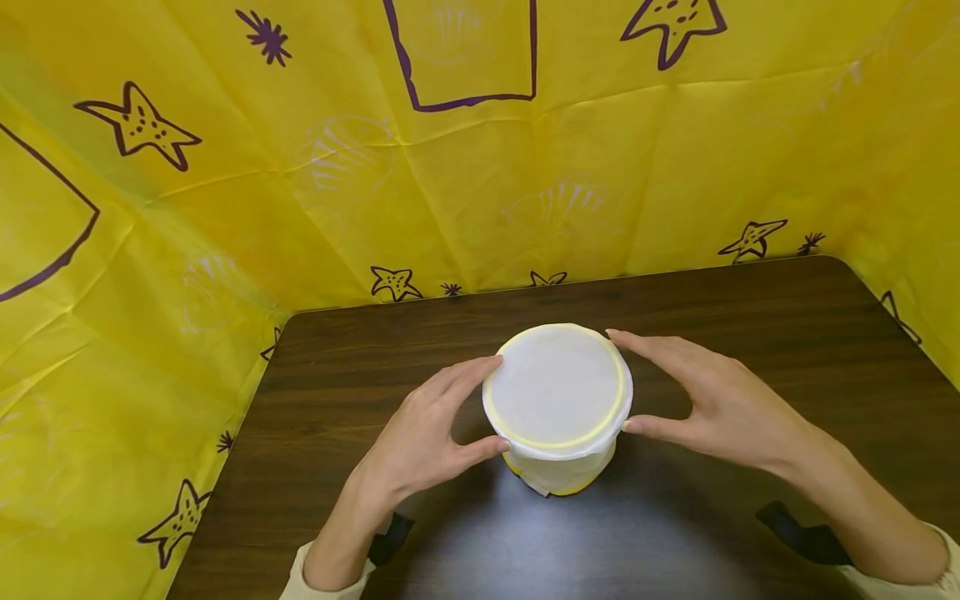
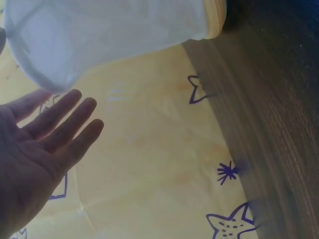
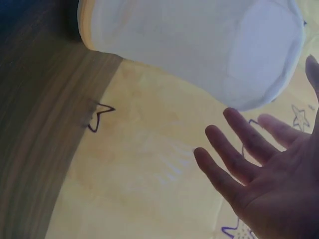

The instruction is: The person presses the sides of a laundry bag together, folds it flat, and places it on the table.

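A: Where is the tub (image 1: pixel 557 404) being held?

B: It is standing upright on the tabletop (image 1: pixel 360 375), between the fingers of the left hand (image 1: pixel 420 433) and those of the right hand (image 1: pixel 723 408). Its rim is being touched, or very nearly touched, by thumb and forefinger on both sides.

A: Is it being gripped?

B: No firm grip is being shown. On each hand, thumb and forefinger are being held well apart, and in the wrist views the other fingers are being spread, loosely straight, beside the rim. Whether any pressure is being applied cannot be told.

A: What is being counted as done?

B: The tub's top and side are being covered by a white layer, and a yellow ring is being shown through it inside the rim. That part is being judged largely finished.

A: And what is being left?

B: Below the fingers, yellow is being left exposed at the base (image 2: pixel 215 20), and the layer's lower edge is looking uneven. Some straightening is perhaps being called for there; otherwise, only the withdrawal of the fingers is seemingly being awaited. Beyond them, only a yellow backdrop (image 1: pixel 450 192) is being seen.
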Demonstrator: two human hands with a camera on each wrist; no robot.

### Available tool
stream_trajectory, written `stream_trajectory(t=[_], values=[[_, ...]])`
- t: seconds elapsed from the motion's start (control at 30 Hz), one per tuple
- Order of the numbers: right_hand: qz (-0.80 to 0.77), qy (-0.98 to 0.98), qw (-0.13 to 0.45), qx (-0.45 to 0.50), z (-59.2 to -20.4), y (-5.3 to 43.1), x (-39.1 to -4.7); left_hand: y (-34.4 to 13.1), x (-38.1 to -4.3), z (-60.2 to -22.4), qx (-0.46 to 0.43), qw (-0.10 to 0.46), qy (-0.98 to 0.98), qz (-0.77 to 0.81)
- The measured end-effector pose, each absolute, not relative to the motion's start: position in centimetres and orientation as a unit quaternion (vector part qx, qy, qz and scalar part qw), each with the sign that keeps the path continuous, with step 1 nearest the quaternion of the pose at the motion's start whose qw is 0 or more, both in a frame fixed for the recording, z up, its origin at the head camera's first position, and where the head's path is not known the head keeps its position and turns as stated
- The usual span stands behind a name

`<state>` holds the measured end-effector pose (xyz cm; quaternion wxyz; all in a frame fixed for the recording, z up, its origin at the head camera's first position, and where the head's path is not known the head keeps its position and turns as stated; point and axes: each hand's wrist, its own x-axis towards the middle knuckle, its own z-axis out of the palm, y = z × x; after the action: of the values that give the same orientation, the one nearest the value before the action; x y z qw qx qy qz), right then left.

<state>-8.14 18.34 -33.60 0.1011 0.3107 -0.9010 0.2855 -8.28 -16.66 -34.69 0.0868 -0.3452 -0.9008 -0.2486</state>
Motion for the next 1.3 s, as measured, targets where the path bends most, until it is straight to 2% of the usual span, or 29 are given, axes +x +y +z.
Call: stream_trajectory(t=[0.9, 1.3], values=[[0.301, -0.894, 0.086, 0.32, -35.1, 17.6, -8.6, -15.7, -8.9, -35.0, -0.359, 0.072, -0.886, -0.283], [0.338, -0.891, 0.069, 0.297, -36.3, 17.4, -8.5, -15.5, -9.0, -35.5, -0.337, 0.039, -0.898, -0.282]])
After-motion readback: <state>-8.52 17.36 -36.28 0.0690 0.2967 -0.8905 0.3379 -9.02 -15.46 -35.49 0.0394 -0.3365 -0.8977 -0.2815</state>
